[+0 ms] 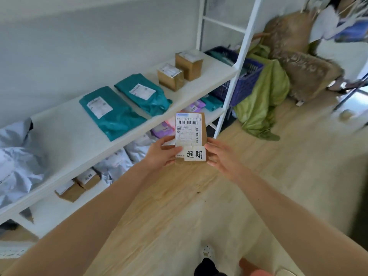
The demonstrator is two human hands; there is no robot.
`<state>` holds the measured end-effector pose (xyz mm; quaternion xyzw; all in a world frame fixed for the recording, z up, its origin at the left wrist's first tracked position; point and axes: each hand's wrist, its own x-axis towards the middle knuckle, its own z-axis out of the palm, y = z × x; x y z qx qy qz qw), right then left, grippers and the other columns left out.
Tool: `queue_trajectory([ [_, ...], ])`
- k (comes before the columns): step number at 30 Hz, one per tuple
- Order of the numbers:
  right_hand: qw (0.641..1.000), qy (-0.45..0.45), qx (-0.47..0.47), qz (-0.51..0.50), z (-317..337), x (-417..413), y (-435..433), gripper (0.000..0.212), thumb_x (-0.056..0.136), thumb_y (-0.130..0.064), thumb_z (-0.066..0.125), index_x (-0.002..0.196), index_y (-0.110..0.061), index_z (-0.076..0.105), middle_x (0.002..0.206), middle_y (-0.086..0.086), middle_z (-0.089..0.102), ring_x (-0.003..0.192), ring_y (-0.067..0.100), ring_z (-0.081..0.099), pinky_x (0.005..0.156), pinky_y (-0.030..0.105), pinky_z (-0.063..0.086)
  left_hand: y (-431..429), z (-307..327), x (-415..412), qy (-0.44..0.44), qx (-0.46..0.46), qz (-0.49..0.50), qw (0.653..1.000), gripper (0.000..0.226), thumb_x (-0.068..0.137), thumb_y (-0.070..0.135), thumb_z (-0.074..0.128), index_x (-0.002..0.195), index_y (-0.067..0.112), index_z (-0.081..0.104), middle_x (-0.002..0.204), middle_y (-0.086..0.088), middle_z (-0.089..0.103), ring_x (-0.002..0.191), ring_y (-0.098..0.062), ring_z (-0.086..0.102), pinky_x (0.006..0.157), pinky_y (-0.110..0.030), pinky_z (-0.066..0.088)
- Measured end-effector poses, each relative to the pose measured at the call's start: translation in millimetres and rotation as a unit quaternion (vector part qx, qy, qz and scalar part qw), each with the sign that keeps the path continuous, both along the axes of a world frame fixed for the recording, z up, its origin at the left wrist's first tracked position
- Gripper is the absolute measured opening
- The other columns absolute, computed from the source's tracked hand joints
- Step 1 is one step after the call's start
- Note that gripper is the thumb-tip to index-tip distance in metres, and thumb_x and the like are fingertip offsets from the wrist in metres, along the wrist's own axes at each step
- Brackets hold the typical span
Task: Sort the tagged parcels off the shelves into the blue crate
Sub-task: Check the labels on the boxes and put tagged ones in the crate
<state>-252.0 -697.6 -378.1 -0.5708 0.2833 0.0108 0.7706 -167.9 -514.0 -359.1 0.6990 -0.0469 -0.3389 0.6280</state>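
I hold a small brown cardboard parcel [190, 136] upright in front of the shelf, with a printed shipping label and a white handwritten tag on its lower part. My left hand [162, 153] grips its left edge, thumb on the front. My right hand [221, 156] touches its right edge with the fingers spread. The blue crate [242, 80] stands on the floor beyond the right end of the white shelf [65, 136]. On the shelf lie two teal mailer bags [111, 112] [143, 92] and two brown boxes [170, 76] [189, 63].
Grey mailer bags [16, 158] fill the shelf's left end. The lower shelf holds grey and purple bags and small tagged boxes [87, 179]. A green cloth [262, 102] lies beside the crate, by brown furry cushions [304, 74]. A person stands at top right. The floor is wood.
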Motion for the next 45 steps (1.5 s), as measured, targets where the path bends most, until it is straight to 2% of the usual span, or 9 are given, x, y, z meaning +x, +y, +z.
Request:
queue_trajectory([
  [5, 0.999, -0.022, -0.001, -0.037, 13.2, -0.5, -96.5, 0.026, 0.093, -0.011, 0.057, 0.117, -0.020, 0.061, 0.100, 0.001, 0.073, 0.084, 0.012, 0.069, 0.067, 0.027, 0.054, -101.0, 9.8, 9.7, -0.006, -0.021, -0.028, 0.999, 0.051, 0.085, 0.010, 0.068, 0.132, 0.015, 0.047, 0.114, -0.010, 0.068, 0.090, -0.020, 0.069, 0.082, -0.033, 0.056],
  [9, 0.998, -0.029, -0.011, -0.052, 13.6, -4.3, -163.4, 0.020, 0.095, -0.014, 0.056, 0.108, -0.027, 0.060, 0.106, 0.001, 0.070, 0.094, 0.016, 0.067, 0.088, 0.034, 0.052, -170.9, 10.0, 9.4, -0.009, -0.021, -0.043, 0.999, 0.052, 0.084, 0.015, 0.070, 0.131, 0.018, 0.049, 0.111, -0.005, 0.069, 0.086, -0.015, 0.071, 0.083, -0.032, 0.056],
  [12, 0.997, -0.029, -0.014, -0.074, 11.6, -4.4, -201.1, 0.028, 0.094, -0.014, 0.056, 0.120, -0.024, 0.058, 0.114, 0.004, 0.067, 0.098, 0.017, 0.064, 0.096, 0.038, 0.047, -213.1, 10.7, 15.0, -0.013, -0.016, -0.049, 0.999, 0.047, 0.084, 0.013, 0.070, 0.127, 0.018, 0.052, 0.108, -0.004, 0.069, 0.081, -0.013, 0.071, 0.085, -0.035, 0.056],
  [16, 0.992, -0.042, 0.006, -0.123, 8.8, -6.6, -238.6, 0.023, 0.094, -0.008, 0.055, 0.112, -0.021, 0.060, 0.102, 0.002, 0.068, 0.083, 0.011, 0.065, 0.071, 0.026, 0.052, -259.9, 4.7, 18.2, -0.002, -0.029, -0.069, 0.997, 0.041, 0.086, 0.009, 0.068, 0.123, 0.016, 0.052, 0.106, -0.003, 0.068, 0.074, -0.008, 0.071, 0.055, -0.016, 0.053],
  [22, 0.983, -0.049, 0.021, -0.174, 3.8, 7.7, -296.1, 0.027, 0.093, -0.004, 0.055, 0.119, -0.012, 0.060, 0.091, 0.002, 0.068, 0.063, 0.005, 0.063, 0.053, 0.020, 0.047, -326.3, -1.4, 50.2, 0.004, -0.029, -0.108, 0.994, 0.053, 0.083, 0.016, 0.071, 0.131, 0.014, 0.049, 0.116, -0.006, 0.067, 0.095, -0.018, 0.069, 0.057, -0.015, 0.052],
  [30, 0.973, -0.038, 0.035, -0.226, 0.1, 80.6, -395.3, 0.017, 0.090, -0.002, 0.060, 0.098, -0.017, 0.064, 0.090, 0.001, 0.068, 0.076, 0.013, 0.064, 0.078, 0.036, 0.050, -432.7, -16.4, 128.3, 0.040, -0.047, -0.130, 0.990, 0.049, 0.083, 0.014, 0.071, 0.127, 0.018, 0.049, 0.115, -0.009, 0.068, 0.101, -0.026, 0.068, 0.091, -0.041, 0.053],
  [36, 0.972, -0.012, 0.026, -0.232, -1.6, 145.4, -468.5, 0.025, 0.090, -0.002, 0.060, 0.115, -0.009, 0.061, 0.101, 0.009, 0.067, 0.082, 0.017, 0.064, 0.084, 0.042, 0.051, -509.2, -22.0, 196.5, 0.073, -0.048, -0.127, 0.988, 0.045, 0.083, 0.012, 0.070, 0.124, 0.019, 0.051, 0.116, -0.008, 0.067, 0.101, -0.022, 0.068, 0.082, -0.032, 0.055],
  [40, 0.971, -0.005, 0.021, -0.238, -3.6, 179.5, -522.2, 0.031, 0.091, -0.004, 0.059, 0.122, -0.007, 0.058, 0.115, 0.014, 0.066, 0.096, 0.023, 0.064, 0.097, 0.048, 0.047, -564.0, -17.7, 232.9, 0.059, -0.040, -0.147, 0.987, 0.046, 0.085, 0.013, 0.069, 0.126, 0.017, 0.050, 0.118, -0.008, 0.066, 0.101, -0.022, 0.067, 0.091, -0.037, 0.053],
  [45, 0.971, 0.013, 0.032, -0.236, -16.3, 202.0, -576.2, 0.032, 0.091, -0.006, 0.060, 0.123, -0.010, 0.059, 0.112, 0.014, 0.067, 0.093, 0.023, 0.064, 0.093, 0.047, 0.049, -616.6, -17.9, 256.1, 0.061, -0.015, -0.152, 0.986, 0.049, 0.085, 0.011, 0.068, 0.128, 0.014, 0.047, 0.118, -0.011, 0.065, 0.100, -0.024, 0.067, 0.093, -0.041, 0.052],
])
